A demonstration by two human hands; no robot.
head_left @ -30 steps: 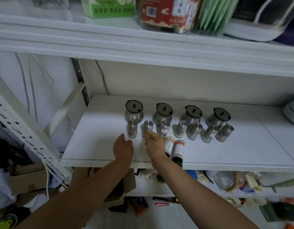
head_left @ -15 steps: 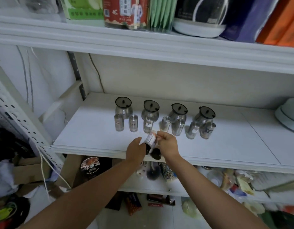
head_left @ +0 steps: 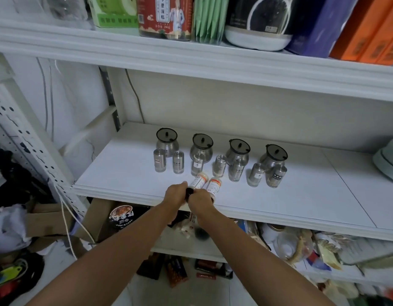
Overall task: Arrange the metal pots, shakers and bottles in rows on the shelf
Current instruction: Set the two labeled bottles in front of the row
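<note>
Several metal pots with dark lids [head_left: 202,145] stand in a row at the back of the white shelf [head_left: 129,173]. In front of them runs a row of several small metal shakers [head_left: 178,162]. Two small labelled bottles lie tilted near the shelf's front edge. My left hand [head_left: 175,195] grips the dark end of the left bottle [head_left: 197,180]. My right hand [head_left: 200,200] grips the right bottle [head_left: 213,184]. The bottles' lower ends are hidden by my fingers.
A pale round appliance [head_left: 388,160] sits at the shelf's right end. The upper shelf carries a red tin [head_left: 165,16], green packets and boxes. A cluttered lower shelf [head_left: 279,239] and a perforated metal upright [head_left: 32,151] lie below and to the left.
My left hand moved right from the bare shelf and took hold of the left bottle. Both hands now hold the two bottles together near the front edge. The camera view rose.
</note>
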